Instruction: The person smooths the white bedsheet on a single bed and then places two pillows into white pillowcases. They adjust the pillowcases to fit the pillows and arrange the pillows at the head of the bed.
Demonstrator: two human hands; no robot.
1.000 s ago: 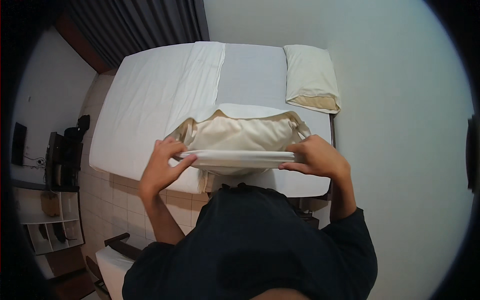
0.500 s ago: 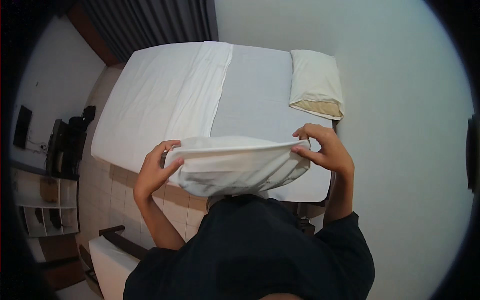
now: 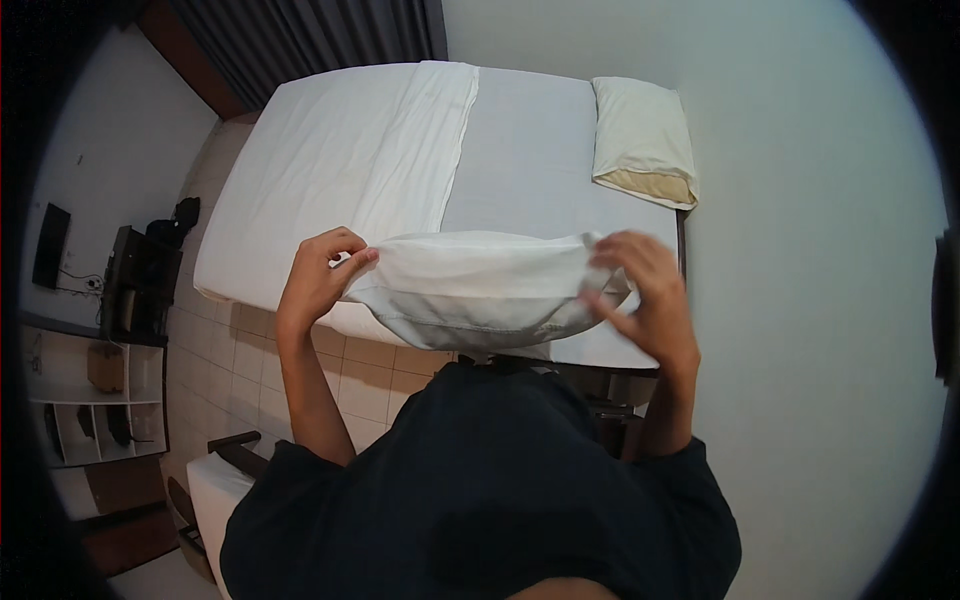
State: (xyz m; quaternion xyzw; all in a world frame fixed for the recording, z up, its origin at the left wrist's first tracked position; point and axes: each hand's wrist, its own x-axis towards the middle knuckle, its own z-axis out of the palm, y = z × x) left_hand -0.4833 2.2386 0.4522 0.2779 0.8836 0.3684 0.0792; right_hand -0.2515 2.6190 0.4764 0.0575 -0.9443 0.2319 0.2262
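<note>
A white pillowcase [image 3: 470,290] is stretched sideways between my hands, above the near edge of the bed. My left hand [image 3: 325,275] pinches its left corner between thumb and fingers. At the right end, my right hand [image 3: 645,290] is smeared by motion, its fingers at the upper corner and its thumb lower down. The cloth's top edge stays raised and fairly level between the two hands, and its lower part sags in a curve with a seam showing.
A pillow [image 3: 643,130] in a cream case, its tan end showing, lies at the bed's right end. A white sheet [image 3: 330,170] covers the left part of the grey-white mattress [image 3: 530,150]. Shelves [image 3: 100,400] stand at left, a grey curtain [image 3: 320,40] hangs behind, and a wall rises at right.
Both hands and the pillowcase have moved up in the picture, away from my body. The cloth's upper edge has tipped, and my right hand has shifted its fingers at the corner.
</note>
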